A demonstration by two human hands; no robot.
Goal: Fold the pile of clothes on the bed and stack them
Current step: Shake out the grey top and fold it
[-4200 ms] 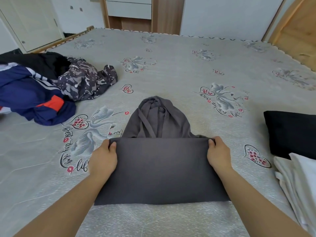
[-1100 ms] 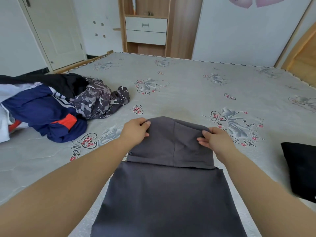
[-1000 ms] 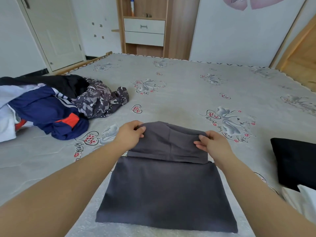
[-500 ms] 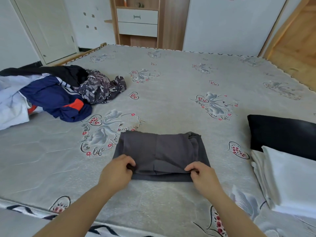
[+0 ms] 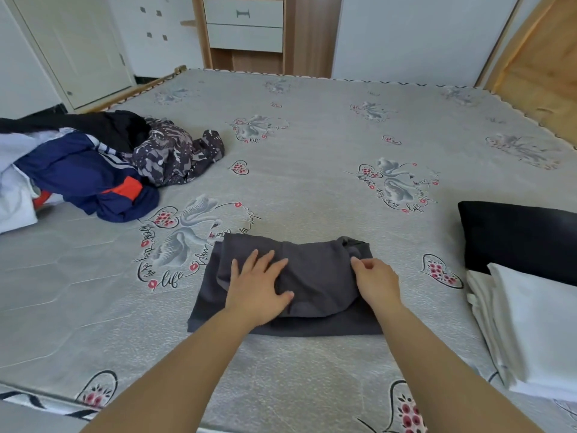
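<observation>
Both hands (image 5: 259,285) on hoodie (image 5: 315,276) — folded, seemingly

Lots you can't make out here tbh. The pile of unfolded clothes (image 5: 78,170) runs off the left edge, so no telling how far it goes, and the white garment (image 5: 12,195) in it is mostly cut off too. The black folded item (image 5: 521,235) and the white folded stack (image 5: 537,326) both get clipped by the right edge. The left hand (image 5: 257,284) covers part of the grey folded garment (image 5: 315,276), and the right hand (image 5: 376,281) hides its right side; its fingertips curl down at the fabric, can't tell if they're pinching it. The script on the bedsheet (image 5: 312,157) is too small to read fully. The drawer unit (image 5: 245,23) is cut off at the top.
</observation>
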